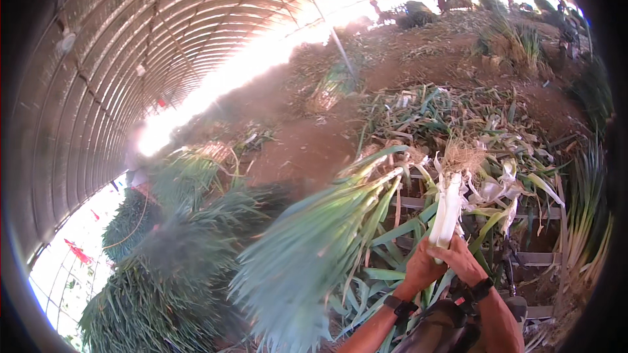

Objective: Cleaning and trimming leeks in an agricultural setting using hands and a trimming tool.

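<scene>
Both my hands are closed round the white stalks of a few large green onions [447, 212], held with their bushy roots pointing away from me. My left hand [420, 269] grips from the left, its fingers partly hidden. Against it, my right hand [463, 260] wraps the same stalks from the right. Papery peeled skins [500, 189] hang and lie just right of the stalks. To the left of my hands lies a fanned bunch of green onions [314, 235], roots facing away.
A slatted metal rack [536, 258] lies under the litter. Large green onion heaps [176, 274] fill the left, and another bunch [585, 202] stands at the right edge. Discarded leaves [445, 108] cover the soil ahead. A slanting pole [324, 16] rises beyond, under the arched roof; people [569, 29] are far off.
</scene>
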A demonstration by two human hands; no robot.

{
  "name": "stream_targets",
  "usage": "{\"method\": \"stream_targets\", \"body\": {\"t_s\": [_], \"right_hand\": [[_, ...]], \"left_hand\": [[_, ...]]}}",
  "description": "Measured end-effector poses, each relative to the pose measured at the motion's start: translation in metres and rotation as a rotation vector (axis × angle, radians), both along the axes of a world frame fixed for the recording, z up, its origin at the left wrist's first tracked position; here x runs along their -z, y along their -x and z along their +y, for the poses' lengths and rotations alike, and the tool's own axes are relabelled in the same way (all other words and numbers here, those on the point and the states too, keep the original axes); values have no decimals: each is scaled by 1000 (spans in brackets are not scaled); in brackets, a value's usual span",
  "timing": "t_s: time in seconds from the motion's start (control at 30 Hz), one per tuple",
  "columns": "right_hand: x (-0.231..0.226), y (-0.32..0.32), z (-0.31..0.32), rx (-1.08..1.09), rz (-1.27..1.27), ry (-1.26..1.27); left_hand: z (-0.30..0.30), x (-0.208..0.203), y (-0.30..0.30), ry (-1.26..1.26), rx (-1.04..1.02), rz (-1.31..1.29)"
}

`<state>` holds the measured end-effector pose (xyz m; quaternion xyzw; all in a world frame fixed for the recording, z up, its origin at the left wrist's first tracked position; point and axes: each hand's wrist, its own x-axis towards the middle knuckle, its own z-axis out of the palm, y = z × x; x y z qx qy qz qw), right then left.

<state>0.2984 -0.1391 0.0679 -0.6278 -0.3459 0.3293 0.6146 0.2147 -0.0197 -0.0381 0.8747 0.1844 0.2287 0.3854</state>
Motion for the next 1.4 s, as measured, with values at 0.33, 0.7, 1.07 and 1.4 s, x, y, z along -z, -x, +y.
{"method": "stream_targets", "body": {"t_s": [0.33,0.7,1.07,1.4], "right_hand": [[-16,-35,-37,-76,-1129,287],[-34,8,-35,-102,-231,55],[1,7,-31,-52,-966,-66],[-93,-72,-63,182,-1342,98]], "left_hand": [[4,-79,65,64,-153,197],[-5,-91,70,183,-89,131],[-22,-84,62,393,9,66],[-19,-52,66,347,-76,-138]]}}
